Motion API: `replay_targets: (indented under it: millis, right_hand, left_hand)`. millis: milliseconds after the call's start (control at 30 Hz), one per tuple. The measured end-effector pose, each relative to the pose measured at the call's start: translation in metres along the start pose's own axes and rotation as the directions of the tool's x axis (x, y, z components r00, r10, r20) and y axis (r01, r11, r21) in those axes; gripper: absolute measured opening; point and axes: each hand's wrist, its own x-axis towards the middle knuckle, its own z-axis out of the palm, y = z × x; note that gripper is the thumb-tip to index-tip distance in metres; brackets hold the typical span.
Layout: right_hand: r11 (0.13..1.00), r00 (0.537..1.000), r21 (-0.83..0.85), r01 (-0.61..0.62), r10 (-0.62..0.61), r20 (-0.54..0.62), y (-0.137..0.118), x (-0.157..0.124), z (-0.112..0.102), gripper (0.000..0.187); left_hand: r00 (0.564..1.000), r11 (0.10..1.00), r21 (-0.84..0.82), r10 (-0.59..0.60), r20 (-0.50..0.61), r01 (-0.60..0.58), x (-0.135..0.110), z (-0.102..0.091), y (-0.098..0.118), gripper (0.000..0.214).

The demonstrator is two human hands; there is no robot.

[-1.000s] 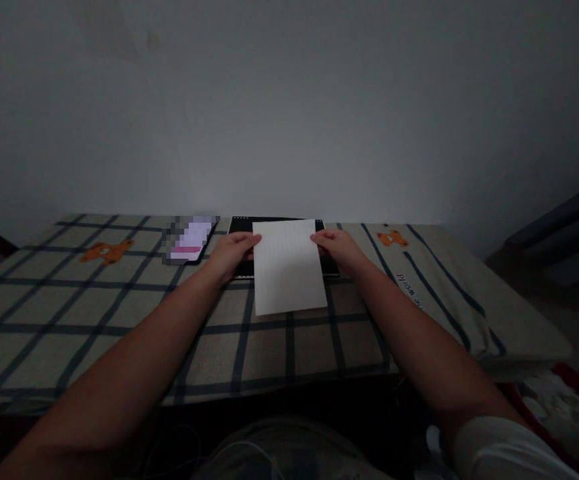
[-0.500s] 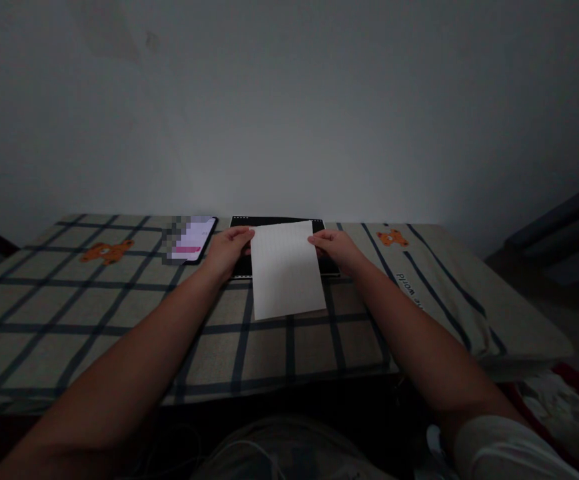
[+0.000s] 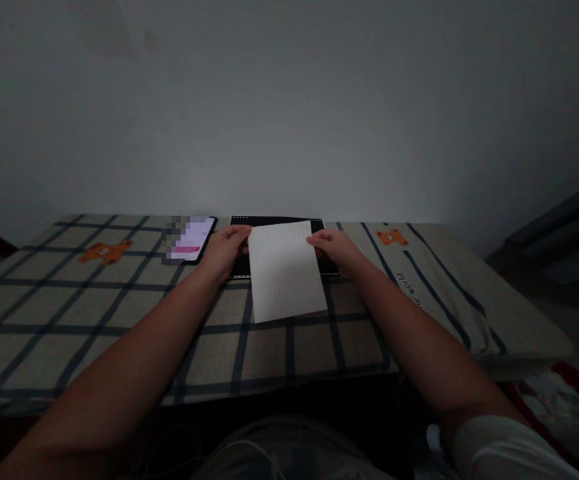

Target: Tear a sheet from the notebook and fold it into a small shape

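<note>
A white sheet of paper with faint ruled lines is held up between my two hands. My left hand pinches its upper left edge between thumb and fingers. On the opposite side, my right hand pinches the upper right edge. Behind the sheet lies a black flat thing with a row of small white marks along its edges, perhaps a notebook cover; the paper and my hands hide most of it. Just left of my left hand rests a phone with its screen lit, partly pixelated.
A checked cloth with orange bear prints covers the table, which stands against a grey wall. Past the table's right end, a red-rimmed container holds pale crumpled material. Dark furniture stands at the far right.
The paper has shifted very slightly left, and its lower edge sits a little nearer to me. Both hands keep their hold; the phone and black thing stay put.
</note>
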Motion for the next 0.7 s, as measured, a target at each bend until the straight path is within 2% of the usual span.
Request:
replay_targets:
  millis: [100, 300, 400, 500, 600, 700]
  right_hand:
    - [1.000, 0.999, -0.002, 0.019, -0.019, -0.030, 0.0009, 0.0005, -0.0009, 0.013]
    - [0.998, 0.994, 0.050, 0.030, -0.024, -0.104, -0.0017, 0.0027, -0.0022, 0.014]
    - [0.995, 0.995, 0.098, 0.025, -0.015, -0.096, -0.0014, 0.0034, -0.0023, 0.012]
    - [0.990, 1.000, 0.140, -0.011, 0.014, -0.023, 0.0009, 0.0035, -0.0022, 0.013]
    - [0.993, 0.999, 0.111, -0.037, 0.033, 0.039, 0.0031, 0.0030, -0.0022, 0.011]
    - [0.997, 0.999, 0.069, -0.035, 0.036, -0.003, 0.0026, 0.0022, -0.0025, 0.009]
  left_hand:
    - [1.000, 1.000, -0.028, -0.014, 0.013, 0.014, -0.0022, 0.0004, 0.0029, 0.017]
    - [0.987, 0.997, 0.015, -0.083, 0.138, 0.082, -0.0051, 0.0000, 0.0018, 0.024]
    - [0.991, 0.996, 0.062, -0.078, 0.112, 0.072, -0.0043, -0.0004, -0.0002, 0.024]
    - [0.997, 0.997, 0.066, -0.035, 0.065, 0.031, -0.0020, -0.0012, -0.0006, 0.024]
    - [1.000, 0.999, 0.031, -0.014, 0.023, 0.014, -0.0001, -0.0017, 0.0006, 0.024]
    - [0.998, 0.999, 0.009, -0.037, 0.042, 0.036, -0.0011, -0.0011, 0.0022, 0.025]
